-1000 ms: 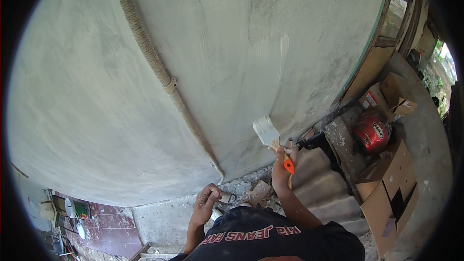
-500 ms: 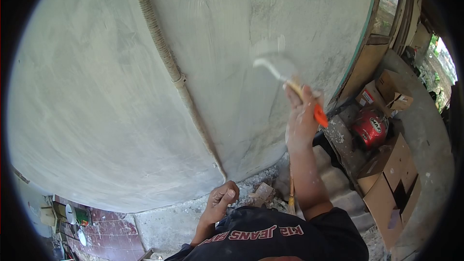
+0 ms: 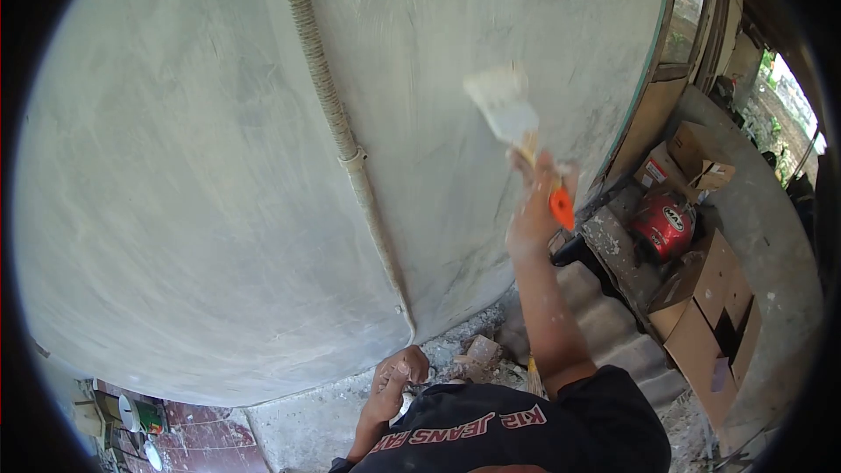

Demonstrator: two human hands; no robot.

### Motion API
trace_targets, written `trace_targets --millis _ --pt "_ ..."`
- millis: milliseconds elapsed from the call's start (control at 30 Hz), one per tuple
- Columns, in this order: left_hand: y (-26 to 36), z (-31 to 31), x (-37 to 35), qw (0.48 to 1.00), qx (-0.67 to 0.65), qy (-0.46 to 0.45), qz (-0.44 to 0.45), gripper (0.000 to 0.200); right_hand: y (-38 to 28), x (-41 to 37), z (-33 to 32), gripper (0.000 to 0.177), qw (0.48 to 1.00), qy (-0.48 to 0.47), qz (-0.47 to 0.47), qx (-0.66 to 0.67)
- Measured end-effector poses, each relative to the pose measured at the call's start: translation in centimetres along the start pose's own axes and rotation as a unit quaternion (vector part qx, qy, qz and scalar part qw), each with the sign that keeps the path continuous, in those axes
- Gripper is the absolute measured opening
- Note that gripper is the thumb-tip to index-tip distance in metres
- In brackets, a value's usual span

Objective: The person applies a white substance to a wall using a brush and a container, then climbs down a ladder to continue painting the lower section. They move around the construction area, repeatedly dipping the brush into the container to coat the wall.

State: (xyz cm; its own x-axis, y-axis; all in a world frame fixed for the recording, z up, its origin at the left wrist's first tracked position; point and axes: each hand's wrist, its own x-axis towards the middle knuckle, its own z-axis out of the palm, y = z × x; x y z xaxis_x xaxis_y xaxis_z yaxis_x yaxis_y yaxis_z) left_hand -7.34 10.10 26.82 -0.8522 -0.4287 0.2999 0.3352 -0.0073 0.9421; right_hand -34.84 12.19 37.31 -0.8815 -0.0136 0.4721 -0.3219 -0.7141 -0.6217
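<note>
My right hand [image 3: 536, 201] is raised in front of the wall, its fingers wrapped round the handle of a wide paintbrush [image 3: 513, 119]. The bristles are pale and coated, pointing up and left, and the handle's orange end sticks out below my palm. The brush head overlaps the grey-white wall [image 3: 420, 123], which carries streaky whitish strokes. Low in front of my dark shirt, my left hand [image 3: 399, 377] is closed, fingers curled in; what it holds, if anything, is hidden. White smears mark my right hand and forearm.
A ribbed pipe [image 3: 324, 70] runs down the wall to its foot. On the right lie cardboard boxes [image 3: 714, 298], a red helmet [image 3: 663, 223] and corrugated sheeting [image 3: 600, 315]. Rubble [image 3: 480, 352] lines the wall base. A bucket [image 3: 140, 414] stands at far lower left.
The brush has turned from edge-on to showing its broad face, and my right hand has shifted slightly left. The view has swung a little; my left hand stays closed and low.
</note>
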Motion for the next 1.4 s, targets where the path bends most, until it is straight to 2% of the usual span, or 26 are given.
trace_targets --millis 100,167,267,367,467,533,633,767,833,900,1000,1067,1167,1233,1367,1400 --pt "0.0 -1.0 -0.7 1.000 -0.003 0.019 -0.017 0.051 4.2 -6.0 -6.1 0.017 0.992 0.056 0.060 -0.094" --pt "0.2 -1.5 -0.9 0.999 0.005 0.015 -0.027 0.052 6.9 -10.0 -11.1 0.016 0.966 0.061 0.128 -0.216" --pt "0.1 -2.2 -1.1 0.999 -0.009 -0.006 -0.038 0.049 7.9 -14.1 -14.9 0.016 0.952 0.075 0.182 -0.234" --pt "1.0 -2.2 -0.9 0.999 0.003 -0.035 -0.036 0.051 9.9 -15.5 -16.9 0.020 0.946 0.137 0.220 -0.195" --pt "1.0 -2.4 -1.0 0.998 -0.009 -0.042 -0.045 0.053 10.5 -14.1 -15.9 0.014 0.942 0.172 0.240 -0.159" --pt "0.9 -2.6 -1.2 0.998 -0.009 -0.044 -0.044 0.053 8.3 -11.3 -12.2 0.023 0.945 0.193 0.260 -0.050" --pt "1.1 -3.2 -1.5 0.998 -0.007 -0.040 -0.039 0.054 4.8 -6.4 -9.9 0.028 0.952 0.156 0.263 -0.033" --pt "0.8 -3.8 -1.7 0.999 -0.008 -0.020 -0.027 0.055 0.2 -0.2 -6.4 0.030 0.977 0.072 0.165 0.114" --pt "0.5 -3.8 -1.5 0.999 -0.017 -0.025 -0.018 0.056 -2.2 3.1 -3.4 0.028 0.988 0.020 0.084 0.124" --pt "0.5 -3.7 -1.1 0.999 -0.023 -0.031 -0.012 0.056 -4.6 6.3 -0.3 0.023 0.980 -0.089 -0.028 0.173" --pt "0.7 -3.6 -0.8 0.998 -0.019 -0.056 -0.006 0.056 -8.9 9.3 5.2 0.019 0.984 -0.069 -0.036 0.158" --pt "0.9 -3.5 -0.5 0.997 -0.015 -0.069 -0.013 0.056 -10.0 10.2 7.2 0.016 0.975 -0.068 -0.065 0.200" --pt "0.6 -3.7 -0.4 0.997 -0.021 -0.068 -0.018 0.057 -7.4 10.2 7.4 0.015 0.982 -0.073 -0.081 0.155" --pt "0.5 -4.0 -0.6 0.998 -0.014 -0.063 -0.022 0.057 -5.1 7.4 6.4 0.018 0.985 -0.058 -0.077 0.144" --pt "-0.3 -4.4 -0.7 0.999 -0.012 -0.035 -0.030 0.056 -1.2 0.7 1.3 0.020 0.995 0.049 0.018 0.086" --pt "-0.6 -4.5 -0.7 0.999 -0.012 -0.025 -0.033 0.056 -0.5 -1.1 -0.1 0.020 0.984 0.121 0.097 0.091"
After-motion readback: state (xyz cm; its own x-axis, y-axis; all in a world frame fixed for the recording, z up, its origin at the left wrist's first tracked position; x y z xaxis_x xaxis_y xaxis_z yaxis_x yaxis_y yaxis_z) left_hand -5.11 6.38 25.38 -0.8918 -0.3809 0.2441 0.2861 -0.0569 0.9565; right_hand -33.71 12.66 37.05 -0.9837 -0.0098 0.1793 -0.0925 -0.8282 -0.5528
